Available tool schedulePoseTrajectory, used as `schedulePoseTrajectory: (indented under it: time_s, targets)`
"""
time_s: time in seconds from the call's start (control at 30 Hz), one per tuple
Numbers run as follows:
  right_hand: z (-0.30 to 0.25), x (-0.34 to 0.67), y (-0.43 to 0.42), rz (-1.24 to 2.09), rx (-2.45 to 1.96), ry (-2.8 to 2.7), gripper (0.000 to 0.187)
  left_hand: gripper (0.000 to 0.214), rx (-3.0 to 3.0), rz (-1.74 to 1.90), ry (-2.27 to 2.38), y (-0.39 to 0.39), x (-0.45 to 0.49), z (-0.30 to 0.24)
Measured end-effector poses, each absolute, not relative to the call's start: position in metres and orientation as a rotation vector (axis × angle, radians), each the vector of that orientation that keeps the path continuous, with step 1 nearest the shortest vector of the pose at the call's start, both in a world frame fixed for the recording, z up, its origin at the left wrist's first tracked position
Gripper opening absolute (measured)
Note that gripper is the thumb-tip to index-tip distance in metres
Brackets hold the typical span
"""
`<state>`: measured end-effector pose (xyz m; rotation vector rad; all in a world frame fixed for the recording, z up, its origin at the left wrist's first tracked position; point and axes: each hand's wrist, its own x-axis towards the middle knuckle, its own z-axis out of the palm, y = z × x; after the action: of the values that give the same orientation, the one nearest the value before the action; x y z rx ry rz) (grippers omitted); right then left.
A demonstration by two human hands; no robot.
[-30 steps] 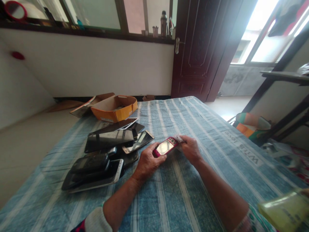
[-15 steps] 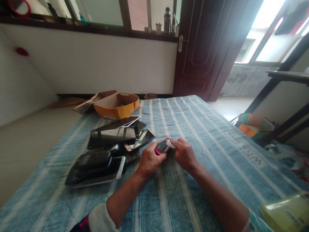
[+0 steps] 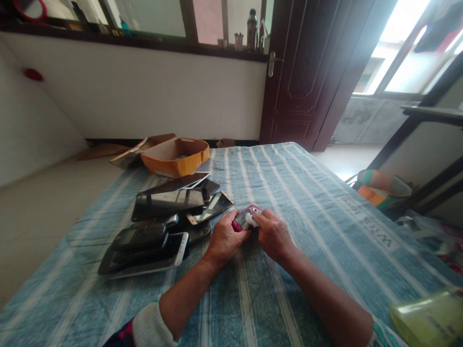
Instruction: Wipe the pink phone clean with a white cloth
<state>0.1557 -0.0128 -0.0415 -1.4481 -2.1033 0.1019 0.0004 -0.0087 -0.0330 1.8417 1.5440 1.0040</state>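
Observation:
My left hand (image 3: 226,237) is closed around the left end of a small pink-red mobile phone (image 3: 238,225), its screen facing up. My right hand (image 3: 274,234) pinches a white wipe (image 3: 251,220), tissue or cloth I cannot tell, and presses it on the phone's face near the lower edge. Part of the phone's right end shows beyond the wipe. Left of my hands lies a heap of phones and tablets: a gold-edged smartphone (image 3: 211,208) is nearest, with a black tablet (image 3: 170,203) behind it and a white-edged tablet (image 3: 177,253) toward the front.
An open orange cardboard box (image 3: 177,166) stands at the far left of the striped cloth (image 3: 325,241). A yellow translucent package (image 3: 428,315) lies at the near right. Beyond the cloth are a dark red door (image 3: 304,82) and a ledge holding a flask (image 3: 252,31).
My right hand has slid the white wipe down and slightly left across the phone, uncovering its upper right end. My left hand keeps its hold.

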Motion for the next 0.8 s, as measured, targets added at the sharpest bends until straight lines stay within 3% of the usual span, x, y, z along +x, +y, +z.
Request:
schedulePoseTrajectory:
  time_s: [0.17,0.63,0.8]
  targets:
    - [-0.041,0.147,-0.021,0.042,-1.378,-2.174,0.019,0.057,1.797,0.984,1.457,-0.007,-0.003,-0.036]
    - [-0.036,0.147,-0.024,-0.139,-1.380,-2.260,0.016,0.061,1.876,1.049,1.459,-0.008,-0.004,-0.044]
    - [-0.037,0.140,-0.021,-0.228,-1.150,-2.176,0.020,0.060,2.009,1.114,1.418,-0.012,-0.002,-0.046]
